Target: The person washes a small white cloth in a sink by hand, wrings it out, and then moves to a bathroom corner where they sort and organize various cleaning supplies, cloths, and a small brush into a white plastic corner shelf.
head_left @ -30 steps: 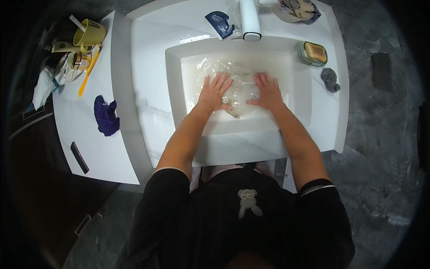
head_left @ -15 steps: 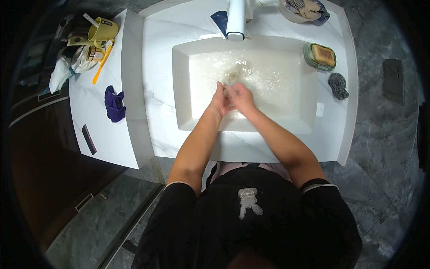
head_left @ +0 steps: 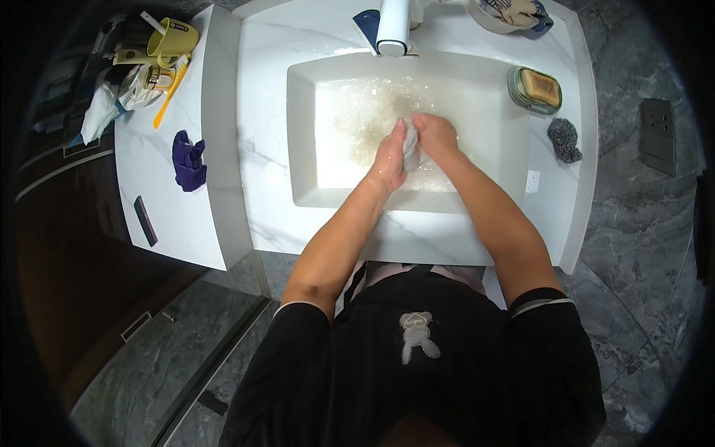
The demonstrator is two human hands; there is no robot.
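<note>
Got a bunched-up, wet, whitish-grey soft bundle, cloth by the look of it [head_left: 410, 147], squeezed between both hands. My left hand [head_left: 388, 158] is wrapped along its near side, thumb up, and my right hand [head_left: 436, 135] is curled in against the far end, so the grip is narrow and full. Can't tell exactly how my right fingers sit, they're hidden under the hand.

All of this is over the white rectangular sink basin [head_left: 302, 141], with cloudy, bubbly water [head_left: 361, 112] in it. The chunky white faucet [head_left: 393, 31] is just beyond my hands, with a dark blue flat piece with a pale edge [head_left: 366, 27] beside it. Right of the basin: a green-rimmed oval container with a tan block in it [head_left: 539, 89], then a dark grey mesh scourer [head_left: 564, 140]. Way over left, a crumpled purple cloth [head_left: 189, 162] and a yellow long-handled brush [head_left: 170, 95] lie on the white side counter [head_left: 165, 197].
</note>
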